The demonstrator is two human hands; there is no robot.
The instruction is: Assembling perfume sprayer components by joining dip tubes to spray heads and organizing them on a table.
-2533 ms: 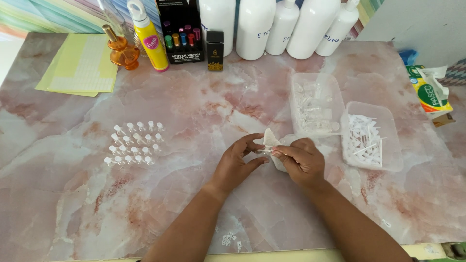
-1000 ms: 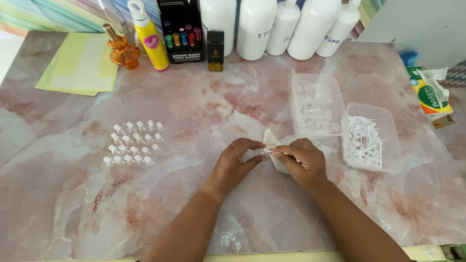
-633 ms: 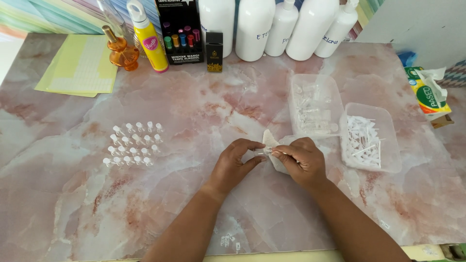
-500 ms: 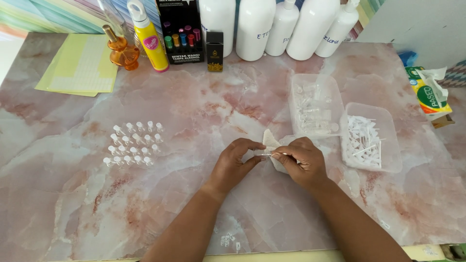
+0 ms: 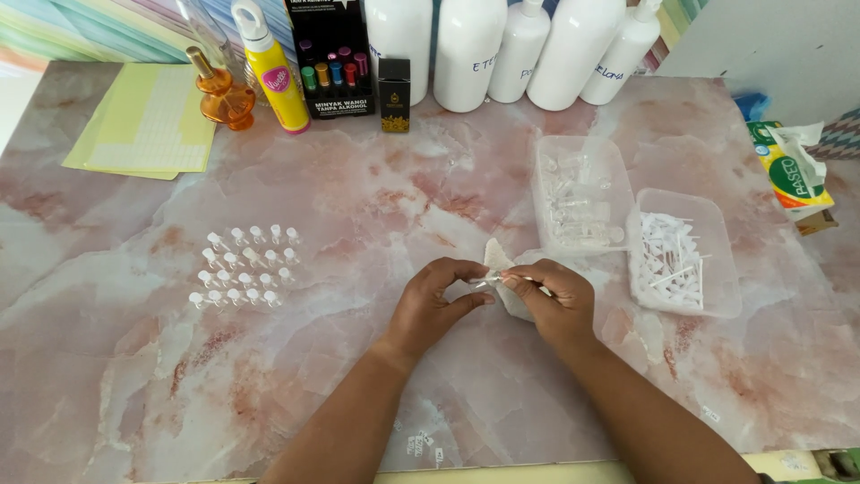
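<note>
Vial (image 5: 485,280): pinched between both hands, just left of the clear tubs (tiny, hard to see)
Left hand (image 5: 436,305): fingertips closed, steadying it
Right hand (image 5: 554,298): closed on its other end
Clear tubs (image 5: 618,188): close, for easy reach

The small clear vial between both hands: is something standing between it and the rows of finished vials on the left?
Nothing visible does. The small clear vial is pinched by left hand and right hand; only bare marble table lies toward the rows of vials.

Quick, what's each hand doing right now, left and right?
Left hand: fingers pinched shut on a small clear vial.
Right hand: pinched on the same small clear vial.
</note>
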